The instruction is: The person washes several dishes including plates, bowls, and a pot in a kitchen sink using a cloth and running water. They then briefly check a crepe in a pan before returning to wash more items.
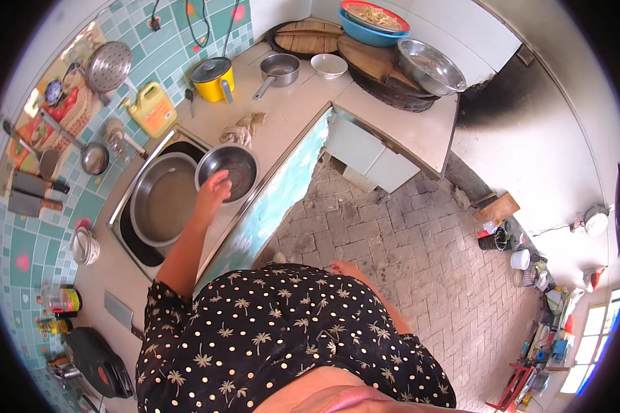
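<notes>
My left hand (pixel 216 192) is over the near side of a steel bowl (pixel 252 181), its fingers loosely bent and apart, with nothing seen in them. Whether it touches the bowl's rim I cannot tell. That bowl stands on the counter at the sink's edge. Beside it, a wide metal basin (pixel 157 201) of cloudy water sits in the sink (pixel 139 260). Low at my front, my right hand (pixel 344 268) hangs above the floor, partly hidden by my patterned shirt. No object shows in it.
Crumpled rags (pixel 243 130), a small saucepan (pixel 280 70), a yellow electric pot (pixel 213 80) and a white bowl (pixel 329 66) stand along the counter. A cleaver (pixel 118 308) lies left of me. Wooden lids (pixel 374 59) cover the stove; a metal basin (pixel 431 67) rests there.
</notes>
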The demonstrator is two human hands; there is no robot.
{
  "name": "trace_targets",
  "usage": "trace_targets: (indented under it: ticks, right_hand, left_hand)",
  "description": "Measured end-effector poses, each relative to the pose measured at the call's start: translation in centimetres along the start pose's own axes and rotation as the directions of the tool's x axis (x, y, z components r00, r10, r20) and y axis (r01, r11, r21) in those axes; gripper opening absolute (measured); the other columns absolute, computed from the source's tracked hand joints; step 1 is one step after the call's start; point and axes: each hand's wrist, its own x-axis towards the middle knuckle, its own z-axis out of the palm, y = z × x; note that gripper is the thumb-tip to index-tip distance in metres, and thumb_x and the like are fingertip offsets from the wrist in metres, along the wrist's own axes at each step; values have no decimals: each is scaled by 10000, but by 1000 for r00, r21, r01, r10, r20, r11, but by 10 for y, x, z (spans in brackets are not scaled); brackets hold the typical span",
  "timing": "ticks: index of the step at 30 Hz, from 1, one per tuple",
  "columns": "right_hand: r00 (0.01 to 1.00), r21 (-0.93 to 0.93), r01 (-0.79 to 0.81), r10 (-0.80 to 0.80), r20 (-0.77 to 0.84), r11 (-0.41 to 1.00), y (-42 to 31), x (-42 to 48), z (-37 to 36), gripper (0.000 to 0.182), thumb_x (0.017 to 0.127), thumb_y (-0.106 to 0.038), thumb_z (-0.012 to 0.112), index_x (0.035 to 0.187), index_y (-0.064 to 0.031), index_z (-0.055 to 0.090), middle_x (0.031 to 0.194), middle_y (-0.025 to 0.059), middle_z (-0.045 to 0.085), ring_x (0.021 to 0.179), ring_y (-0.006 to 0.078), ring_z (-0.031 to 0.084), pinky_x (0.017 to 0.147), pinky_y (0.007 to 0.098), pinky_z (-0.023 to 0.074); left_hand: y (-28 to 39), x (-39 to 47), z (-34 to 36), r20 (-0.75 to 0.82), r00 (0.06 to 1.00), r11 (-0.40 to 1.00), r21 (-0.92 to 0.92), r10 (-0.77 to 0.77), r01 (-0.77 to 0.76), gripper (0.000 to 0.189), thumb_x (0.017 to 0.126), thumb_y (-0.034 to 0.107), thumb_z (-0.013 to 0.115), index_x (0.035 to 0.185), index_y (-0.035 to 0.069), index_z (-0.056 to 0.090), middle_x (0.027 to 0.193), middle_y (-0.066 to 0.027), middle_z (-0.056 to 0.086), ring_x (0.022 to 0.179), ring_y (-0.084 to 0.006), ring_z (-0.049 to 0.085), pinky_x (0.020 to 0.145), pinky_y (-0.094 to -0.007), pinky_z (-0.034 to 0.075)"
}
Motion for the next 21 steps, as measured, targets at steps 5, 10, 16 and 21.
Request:
trace_targets:
  ticks: [5,10,16,21]
  right_hand:
    - [993,59,-119,119,-1,991,38,34,-30,326,818,-284,503,1044,-53,544,942,151,606,890,287,580,767,338,447]
    - [957,94,-248,259,-128,964,55,48,-96,324,820,-285,502,1043,-54,544,940,151,606,889,288,580,765,338,448]
    - [884,126,-364,385,-265,923,36,72,-174,323,822,-287,501,1042,-55,545,937,152,605,889,289,580,764,339,449]
    - [862,153,-376,405,-304,914,29,108,-219,322,824,-288,500,1042,-55,546,934,153,605,888,290,580,763,340,450]
  left_hand:
    - [1,136,19,-16,997,981,183,74,-70,439,795,208,571,1159,-12,462,1069,-126,555,886,-161,548,777,-265,416]
    - [-19,267,40,-64,990,950,296,126,-102,538,758,294,613,1158,-28,452,1048,-173,553,958,-239,533,829,-305,404]
    - [-29,376,67,-99,975,938,268,-199,219,519,754,307,641,1149,30,452,997,-100,527,866,-166,546,729,-306,458]
    - [-32,405,81,236,870,892,-26,-433,451,230,774,258,616,814,69,491,635,-20,495,446,-104,475,387,-222,363]
